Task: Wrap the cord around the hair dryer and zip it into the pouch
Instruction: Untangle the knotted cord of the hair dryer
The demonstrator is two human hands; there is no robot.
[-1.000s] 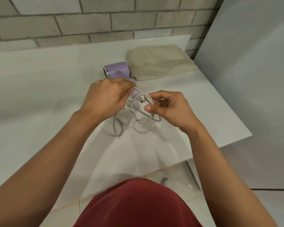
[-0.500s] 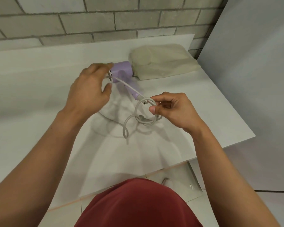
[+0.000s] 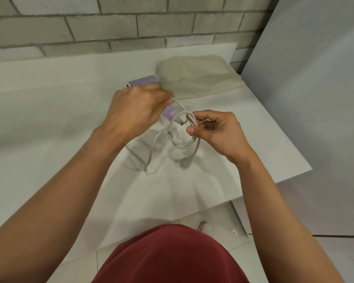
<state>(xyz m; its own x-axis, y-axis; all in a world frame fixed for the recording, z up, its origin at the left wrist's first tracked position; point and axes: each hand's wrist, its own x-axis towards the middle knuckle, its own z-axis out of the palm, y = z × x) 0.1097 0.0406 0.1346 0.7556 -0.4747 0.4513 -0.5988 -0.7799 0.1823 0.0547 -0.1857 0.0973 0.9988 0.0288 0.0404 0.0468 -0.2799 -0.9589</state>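
**Fingers (image 3: 201,115) clamped on cord (image 3: 179,145), both hands**

Right hand (image 3: 219,133): thumb and fingertips are pinched together on a bundle of pale grey cord loops and hold them just above the white table (image 3: 49,111). The loops hang below the pinch. One longer loop trails left and near, and its lowest part touches the tabletop.

Left hand (image 3: 135,111): motion-blurred, fingers curled down over the lilac hair dryer (image 3: 143,81). One cord strand leaves the fingertips and runs straight to the right-hand bundle.

Hair dryer: lies on the table under the left hand. The barrel shows at the far side and the handle end shows between the two hands.

Beige pouch (image 3: 200,78): flat on the table's far right, just beside the barrel. Cannot tell whether its zip is open.

Grey brick wall (image 3: 131,23) runs behind the table.
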